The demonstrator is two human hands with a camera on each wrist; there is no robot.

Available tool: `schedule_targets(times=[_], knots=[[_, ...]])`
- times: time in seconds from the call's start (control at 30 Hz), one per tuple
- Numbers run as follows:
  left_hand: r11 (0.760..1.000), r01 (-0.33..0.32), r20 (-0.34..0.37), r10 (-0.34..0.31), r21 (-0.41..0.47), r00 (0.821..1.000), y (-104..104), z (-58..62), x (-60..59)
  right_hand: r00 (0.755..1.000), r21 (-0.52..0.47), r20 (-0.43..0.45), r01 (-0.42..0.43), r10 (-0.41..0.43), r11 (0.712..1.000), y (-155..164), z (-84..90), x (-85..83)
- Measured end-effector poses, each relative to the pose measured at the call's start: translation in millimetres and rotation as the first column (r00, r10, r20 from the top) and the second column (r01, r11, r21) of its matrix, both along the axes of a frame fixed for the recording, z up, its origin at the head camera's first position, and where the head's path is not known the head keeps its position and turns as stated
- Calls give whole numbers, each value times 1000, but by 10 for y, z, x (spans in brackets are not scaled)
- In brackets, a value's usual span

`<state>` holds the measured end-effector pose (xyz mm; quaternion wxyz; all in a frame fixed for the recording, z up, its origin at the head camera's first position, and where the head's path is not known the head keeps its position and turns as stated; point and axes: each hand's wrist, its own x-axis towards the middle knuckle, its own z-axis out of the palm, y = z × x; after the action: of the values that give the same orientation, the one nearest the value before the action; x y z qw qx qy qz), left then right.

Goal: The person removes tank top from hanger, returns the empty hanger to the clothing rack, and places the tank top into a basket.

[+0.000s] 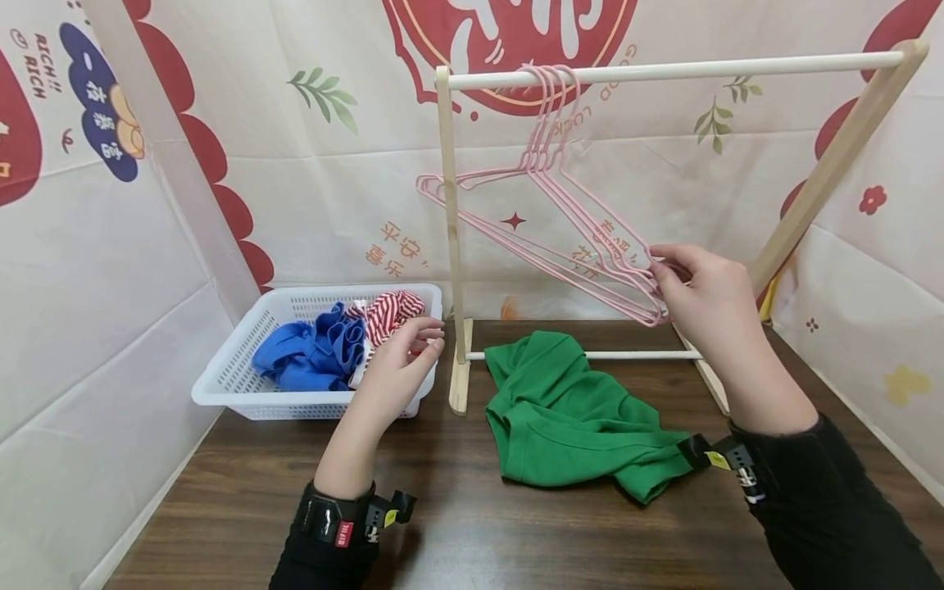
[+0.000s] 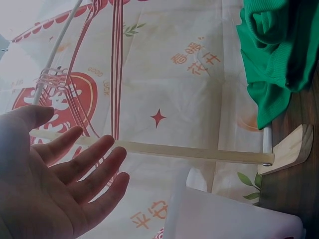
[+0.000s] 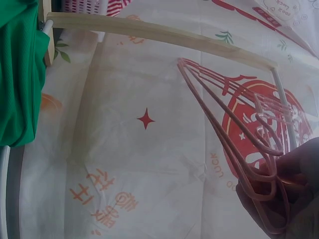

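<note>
Several pink wire hangers [image 1: 560, 221] hang from the white top rod [image 1: 701, 68] of a wooden rack. My right hand [image 1: 661, 270] pinches their lower right corners together; the right wrist view shows the hangers [image 3: 234, 149] bunched against my fingers [image 3: 294, 199]. My left hand [image 1: 428, 340] hovers open and holds nothing, just in front of the white basket [image 1: 236, 377]; its fingers [image 2: 84, 169] are spread and relaxed. A green garment [image 1: 575, 410] lies crumpled on the table between my hands, also seen in the wrist views [image 2: 279, 50] [image 3: 20, 74].
The basket holds a blue garment [image 1: 310, 356] and a red-and-white striped one [image 1: 391, 315]. The rack's left post [image 1: 450, 246] stands beside the basket, and its low crossbar [image 1: 634, 355] runs behind the green garment. Printed fabric walls close in on three sides of the dark wooden table [image 1: 472, 524].
</note>
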<state>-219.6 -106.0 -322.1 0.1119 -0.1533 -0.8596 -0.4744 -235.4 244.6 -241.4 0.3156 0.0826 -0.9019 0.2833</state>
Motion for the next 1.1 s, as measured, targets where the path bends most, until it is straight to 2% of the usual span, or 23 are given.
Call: schedule_targets(times=[0.4,0.67,0.83,1.1], knots=[[1000,6,7,-6,-4,1000,-1,-4,-2,1000,3,16,-3,3,1000,-5,1,22],[1000,9,4,-9,-7,1000,-3,0,-3,999,-6,54,1,0,1000,-6,24,84],[1000,-1,-3,1,-13,1000,3,19,5,999,-6,47,-9,10,1000,-6,47,121],[999,-35,-61,34,-28,998,27,56,42,997,23,12,-70,70,997,-4,51,193]])
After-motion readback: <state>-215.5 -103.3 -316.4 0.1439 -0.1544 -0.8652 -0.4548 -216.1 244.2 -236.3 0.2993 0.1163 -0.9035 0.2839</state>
